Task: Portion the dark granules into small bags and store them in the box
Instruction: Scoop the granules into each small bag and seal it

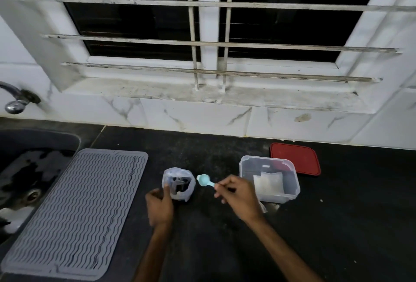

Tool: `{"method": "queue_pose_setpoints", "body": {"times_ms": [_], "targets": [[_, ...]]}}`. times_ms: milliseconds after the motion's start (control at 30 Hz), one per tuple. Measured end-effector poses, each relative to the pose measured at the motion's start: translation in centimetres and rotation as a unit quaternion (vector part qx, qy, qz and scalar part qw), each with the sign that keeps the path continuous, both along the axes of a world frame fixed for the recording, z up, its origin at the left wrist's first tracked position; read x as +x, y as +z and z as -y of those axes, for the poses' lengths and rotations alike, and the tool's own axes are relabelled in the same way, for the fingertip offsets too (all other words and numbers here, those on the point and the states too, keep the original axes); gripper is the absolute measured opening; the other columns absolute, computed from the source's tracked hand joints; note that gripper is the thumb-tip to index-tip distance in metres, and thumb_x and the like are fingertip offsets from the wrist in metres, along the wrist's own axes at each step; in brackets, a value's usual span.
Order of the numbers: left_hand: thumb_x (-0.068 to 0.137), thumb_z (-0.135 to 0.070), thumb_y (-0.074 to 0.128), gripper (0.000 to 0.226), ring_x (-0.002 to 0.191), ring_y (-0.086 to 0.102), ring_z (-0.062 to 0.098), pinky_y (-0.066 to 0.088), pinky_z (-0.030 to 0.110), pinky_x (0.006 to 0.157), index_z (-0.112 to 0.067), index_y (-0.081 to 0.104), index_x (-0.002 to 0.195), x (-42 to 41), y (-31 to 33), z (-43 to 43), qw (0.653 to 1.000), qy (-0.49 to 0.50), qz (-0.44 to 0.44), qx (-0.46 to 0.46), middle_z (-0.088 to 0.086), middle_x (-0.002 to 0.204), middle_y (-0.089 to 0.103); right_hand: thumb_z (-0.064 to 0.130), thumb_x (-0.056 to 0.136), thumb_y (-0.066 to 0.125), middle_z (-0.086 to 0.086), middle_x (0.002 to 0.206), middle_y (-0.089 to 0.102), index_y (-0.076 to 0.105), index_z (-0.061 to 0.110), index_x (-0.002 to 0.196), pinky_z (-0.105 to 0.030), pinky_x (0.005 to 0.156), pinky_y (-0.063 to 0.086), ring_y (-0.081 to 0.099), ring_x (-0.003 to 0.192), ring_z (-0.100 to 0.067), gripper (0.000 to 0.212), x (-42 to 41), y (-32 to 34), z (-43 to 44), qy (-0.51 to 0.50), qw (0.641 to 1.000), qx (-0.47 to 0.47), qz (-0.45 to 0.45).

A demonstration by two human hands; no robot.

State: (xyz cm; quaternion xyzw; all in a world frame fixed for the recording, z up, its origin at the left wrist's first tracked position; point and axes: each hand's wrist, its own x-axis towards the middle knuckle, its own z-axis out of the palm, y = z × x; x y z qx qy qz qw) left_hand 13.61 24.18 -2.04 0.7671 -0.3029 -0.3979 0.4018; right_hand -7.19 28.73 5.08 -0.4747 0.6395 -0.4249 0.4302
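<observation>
Key relation: bag (179, 193) sits at 9–10 o'clock from the right grip (238, 193), and the spoon (203, 179) already points that way. Its long axis runs roughly 4-to-10 o'clock, handle pinched in the right grip's fingertips, bowl leading. The bowl hangs just beside the bag's mouth on the 3 o'clock side, outside the rim. No dark load shows in the bowl, so I read it as empty, though blur makes that uncertain. The left grip (159, 205) is curled round the bag's near-left side, thumb up on the rim at about 8 o'clock, holding the mouth open and upright on the table (213, 236). The granules (180, 186) show as a dark mass inside the bag. The box (292, 189) is open at 3 o'clock from the right grip, just beside it, with a pale small bag (267, 183) lying inside. The red lid (295, 160) lies flat behind the box at 12–1 o'clock, touching or nearly so; can't tell which. Grey mat (85, 202) is well off at 9 o'clock and not involved. My read: next is a short push along the spoon's own axis, then a dip into the mouth. The right grip is the only one free to do it. Risk: the soft rim folding under the bowl.
</observation>
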Motion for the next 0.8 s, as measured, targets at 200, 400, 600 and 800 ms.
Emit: {"method": "queue_pose_setpoints", "body": {"times_ms": [200,400,600,800], "targets": [[0.084,-0.046,0.069,0.068,0.131,0.044,0.034,0.042,0.048,0.105,-0.017,0.045,0.141,2.9,-1.3,5.4,0.983,-0.143,0.109,0.031,0.017,0.142,0.044,0.038,0.086,0.068,0.008,0.077,0.072,0.068,0.023,0.082,-0.028,0.065,0.054,0.066,0.068,-0.004,0.015,7.0,-2.5,5.6,0.085,0.962,-0.001,-0.258],[0.092,-0.036,0.060,0.037,0.124,0.045,0.029,0.039,0.037,0.102,-0.016,0.066,0.123,2.8,-2.1,7.8,0.954,-0.230,0.182,0.069,0.015,0.131,0.051,0.032,0.089,0.060,0.002,0.085,0.072,0.070,0.019,0.087,-0.031,0.072,0.055,0.068,0.080,-0.014,0.017,8.5,-4.4,8.2,0.042,0.943,0.069,-0.323],[0.090,-0.025,0.062,0.015,0.090,0.066,0.021,0.054,0.035,0.078,-0.014,0.071,0.086,3.2,-2.8,8.4,0.962,-0.242,0.123,0.009,0.004,0.088,0.069,0.027,0.086,0.060,-0.001,0.081,0.071,0.068,0.015,0.080,-0.031,0.065,0.050,0.067,0.077,-0.018,0.015,9.5,-5.6,9.1,-0.003,0.949,0.111,-0.296],[0.094,-0.019,0.060,0.010,0.080,0.061,0.014,0.042,0.022,0.061,-0.013,0.060,0.085,2.8,-1.7,8.0,0.965,-0.255,0.049,-0.037,0.001,0.085,0.066,0.030,0.083,0.059,-0.001,0.069,0.072,0.068,0.016,0.072,-0.036,0.066,0.059,0.069,0.067,-0.014,0.021,10.1,-7.4,9.6,-0.022,0.957,0.156,-0.242]]}}
